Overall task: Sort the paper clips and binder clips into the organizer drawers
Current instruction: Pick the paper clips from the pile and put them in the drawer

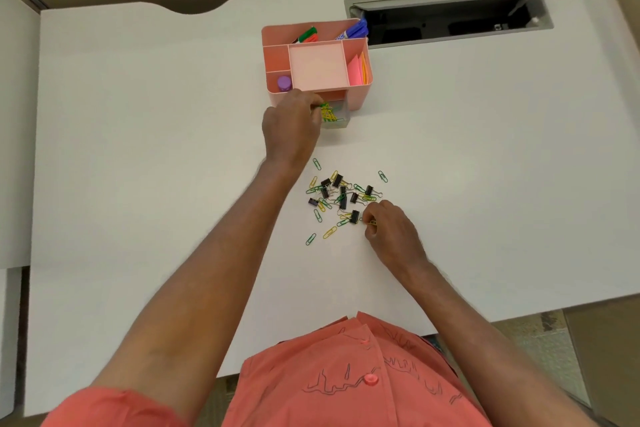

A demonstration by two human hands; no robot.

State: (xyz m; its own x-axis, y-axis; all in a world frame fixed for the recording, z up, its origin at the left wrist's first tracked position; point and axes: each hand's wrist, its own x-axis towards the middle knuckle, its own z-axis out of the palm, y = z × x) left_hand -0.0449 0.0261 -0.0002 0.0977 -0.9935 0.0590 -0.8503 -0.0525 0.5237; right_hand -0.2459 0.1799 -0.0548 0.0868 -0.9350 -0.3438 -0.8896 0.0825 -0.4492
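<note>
Left hand (291, 125) pinches green wire paper clips (323, 105) over clear plastic drawer (335, 115) at 12 o'clock: release low, inside walls; right hand (389, 229) pinches a yellow-green paper clip (370, 222) from pile, skip black binder clips (341, 192)

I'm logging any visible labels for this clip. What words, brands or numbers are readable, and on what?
No text can be read.
Blue marker in the pink organizer: white print on the barrel, too blurred to read.
Shirt: dark line drawings, not letters.

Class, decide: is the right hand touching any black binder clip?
Cannot tell. In the head view the right hand pinches a paper clip beside the nearest black binder clip; any gap is unclear.
</note>
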